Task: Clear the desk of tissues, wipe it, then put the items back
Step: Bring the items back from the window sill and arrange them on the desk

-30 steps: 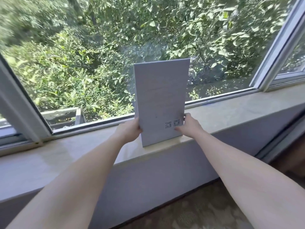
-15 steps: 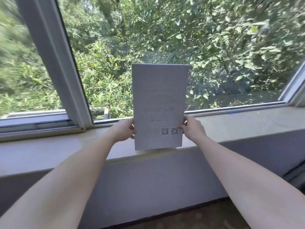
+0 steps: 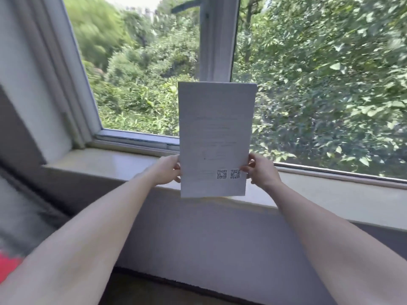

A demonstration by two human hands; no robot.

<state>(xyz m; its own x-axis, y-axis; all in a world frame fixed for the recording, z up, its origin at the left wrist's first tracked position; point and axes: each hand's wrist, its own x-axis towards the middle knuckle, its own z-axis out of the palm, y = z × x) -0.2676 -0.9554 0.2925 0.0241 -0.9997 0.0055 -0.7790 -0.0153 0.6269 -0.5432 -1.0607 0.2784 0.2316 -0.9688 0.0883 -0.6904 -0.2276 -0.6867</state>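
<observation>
The paper [image 3: 214, 137] is pale grey-white, with faint grey lines of print and two black-and-white QR codes [image 3: 222, 174] near its lower right. The window frame [image 3: 217, 40] is white and the sill [image 3: 110, 164] cream. The wall [image 3: 220, 243] below is lilac-grey and the floor [image 3: 154, 291] dark brown. The foliage [image 3: 330, 84] outside is mottled green, and a blurred patch [image 3: 8, 265] at lower left is red.

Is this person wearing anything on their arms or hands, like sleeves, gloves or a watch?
No. The left hand and the right hand are bare, with no gloves, and no rings show. The left arm and the right arm are uncovered as far as the view reaches: no sleeves, watch or bracelet in sight.
</observation>
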